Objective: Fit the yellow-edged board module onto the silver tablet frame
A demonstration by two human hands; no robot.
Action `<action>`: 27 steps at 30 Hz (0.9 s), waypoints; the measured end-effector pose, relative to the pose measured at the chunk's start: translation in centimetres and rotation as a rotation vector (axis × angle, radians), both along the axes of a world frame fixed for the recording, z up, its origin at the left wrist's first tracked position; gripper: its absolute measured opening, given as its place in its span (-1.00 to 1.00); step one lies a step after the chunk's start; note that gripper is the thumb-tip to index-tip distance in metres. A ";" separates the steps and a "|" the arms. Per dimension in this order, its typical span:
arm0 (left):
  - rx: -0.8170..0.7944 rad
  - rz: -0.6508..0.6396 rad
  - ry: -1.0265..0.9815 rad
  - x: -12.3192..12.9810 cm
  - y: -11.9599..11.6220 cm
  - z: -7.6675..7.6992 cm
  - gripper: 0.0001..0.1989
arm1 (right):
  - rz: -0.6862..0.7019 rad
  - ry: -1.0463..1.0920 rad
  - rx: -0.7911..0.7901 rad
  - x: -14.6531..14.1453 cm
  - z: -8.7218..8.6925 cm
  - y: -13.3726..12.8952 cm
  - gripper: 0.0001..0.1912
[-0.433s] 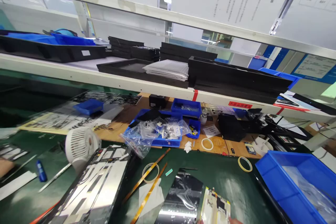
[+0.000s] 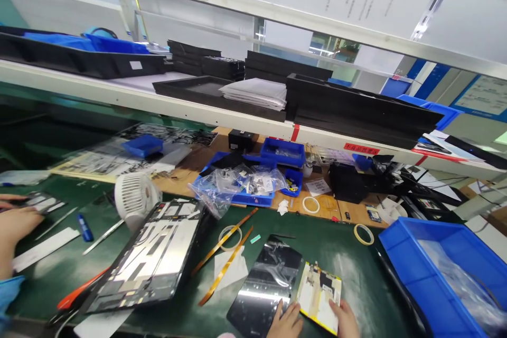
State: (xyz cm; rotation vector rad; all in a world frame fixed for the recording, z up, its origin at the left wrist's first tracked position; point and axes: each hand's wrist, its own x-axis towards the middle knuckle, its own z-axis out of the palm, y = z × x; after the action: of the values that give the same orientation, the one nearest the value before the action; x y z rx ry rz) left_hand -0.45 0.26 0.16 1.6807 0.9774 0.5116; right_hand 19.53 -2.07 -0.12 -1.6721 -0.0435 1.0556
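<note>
At the lower right, a flat battery-like part with yellow edges [image 2: 320, 296] lies on the green mat. My right hand [image 2: 345, 319] closes on its right edge, thumb on top. My left hand [image 2: 285, 321] rests with fingers spread between this part's lower left corner and a dark glossy panel [image 2: 269, 285], fingertips touching the panel's right side. Left of them sit two orange strips [image 2: 225, 266] and a white sheet [image 2: 232, 269], with a tape roll [image 2: 240, 237] under one strip. A larger opened device [image 2: 152, 256] with silvery insides leans at an angle further left.
A white fan [image 2: 137, 198] stands behind the opened device. A blue bin [image 2: 400, 264] fills the right side. Another person's hand [image 2: 18, 227] is at the far left. The shelf edge [image 2: 237, 108] crosses above the bench.
The view has tilted down and shifted slightly, so the bench items appear higher. Both my hands now show more fully, and the other person's hand and sleeve have come further into view.
</note>
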 end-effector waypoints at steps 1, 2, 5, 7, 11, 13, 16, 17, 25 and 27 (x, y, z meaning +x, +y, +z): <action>-0.028 -0.014 -0.014 -0.5 0.1 0.2 -0.68 | -0.004 0.009 0.015 -0.1 0.2 -0.3 -0.56; -0.051 -0.004 -0.026 -0.9 0.1 0.5 -0.58 | -0.005 0.018 0.029 -0.1 0.4 -0.6 -0.56; -0.110 0.134 -0.031 -1.8 -0.7 1.5 -0.45 | 0.021 0.053 0.080 0.0 1.5 -1.5 -0.57; -0.191 0.268 -0.068 -1.9 -1.3 1.9 -0.42 | 0.070 0.099 0.116 -0.3 2.3 -2.1 -0.58; -0.449 0.439 -0.252 -1.9 -1.5 2.1 -0.22 | 0.195 0.214 0.139 -1.9 4.0 -3.1 -0.54; -0.509 0.413 -0.282 -2.3 -1.5 1.9 -0.21 | 0.270 0.279 0.135 -3.1 4.7 -3.5 -0.50; -0.528 0.386 -0.290 -3.5 -1.8 1.9 -0.31 | 0.350 0.356 0.132 -5.0 5.5 -3.6 -0.51; -0.518 0.385 -0.287 -4.0 -2.0 1.9 -0.34 | 0.360 0.367 0.128 -5.5 5.6 -3.6 -0.53; -0.255 0.538 -0.075 -9.0 -0.7 2.0 -0.55 | 0.300 0.319 0.104 -5.9 4.0 -3.3 -0.54; -0.149 0.593 0.001 -10.3 0.2 2.0 -0.56 | 0.252 0.270 0.102 -5.0 3.2 -3.2 -0.52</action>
State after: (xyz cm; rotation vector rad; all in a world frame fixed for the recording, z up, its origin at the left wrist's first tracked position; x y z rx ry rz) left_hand -10.74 0.46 2.18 1.2435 1.4831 0.8006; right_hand 14.53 -5.24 3.12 -1.4456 -0.1325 1.4378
